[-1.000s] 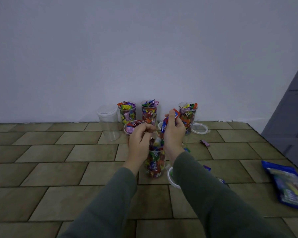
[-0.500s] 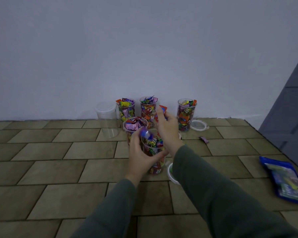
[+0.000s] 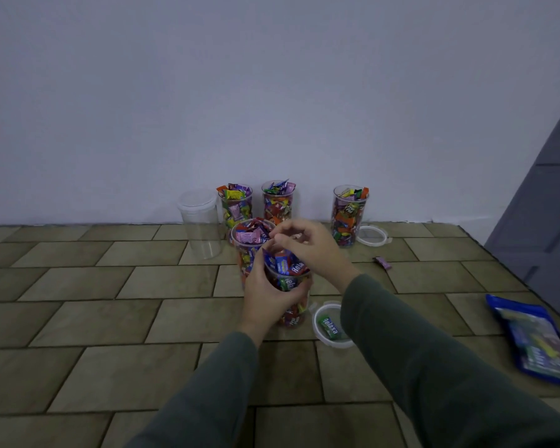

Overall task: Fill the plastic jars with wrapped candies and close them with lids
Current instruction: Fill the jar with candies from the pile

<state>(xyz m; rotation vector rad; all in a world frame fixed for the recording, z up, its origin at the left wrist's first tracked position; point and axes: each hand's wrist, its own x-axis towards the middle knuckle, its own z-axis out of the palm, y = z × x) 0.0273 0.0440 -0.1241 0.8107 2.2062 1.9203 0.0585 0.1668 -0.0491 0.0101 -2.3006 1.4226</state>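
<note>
Frame centre: full jar [image 3: 290, 299] upright on tiled floor | left hand [image 3: 267, 297] wrapped round its side | right hand [image 3: 307, 245] hovering just above the rim, fingers loosely curled, apparently empty | lid [image 3: 332, 324] lower right, nearer right hand.

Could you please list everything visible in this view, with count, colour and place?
filled jars: five, clear with mixed-colour candies; three by the wall, one in front of them, one nearest gripped
empty jar: one, clear, lidded, left of the row
lids: two, white; one beside the right-hand jar, one beside the gripped jar, holding a green candy
loose candy: one, purple, on the floor
candy bag: one, blue, far right
left hand: grips the nearest jar
right hand: fingers curled above that jar, apparently holding nothing
</note>
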